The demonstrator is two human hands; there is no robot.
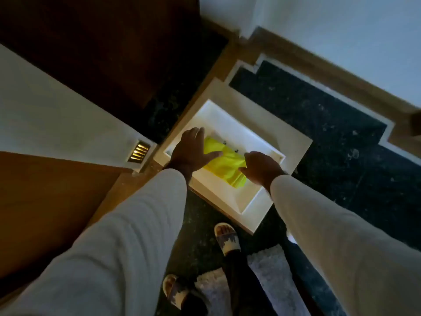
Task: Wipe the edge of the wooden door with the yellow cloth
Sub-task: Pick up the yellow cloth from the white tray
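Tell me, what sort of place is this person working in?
Probably a home hallway or doorway: a wooden door beside a white wall, dark marble floor with wooden skirting, and a shaggy rug underfoot, with slippers on the feet.

Cloth [224, 164] lies in the tray [293, 142], between both hands, door [45, 201] at left

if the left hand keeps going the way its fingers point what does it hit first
Probably the far inner wall of the white box. The left hand lies over the yellow cloth, fingers aimed at that wall; depth is hard to judge from above.
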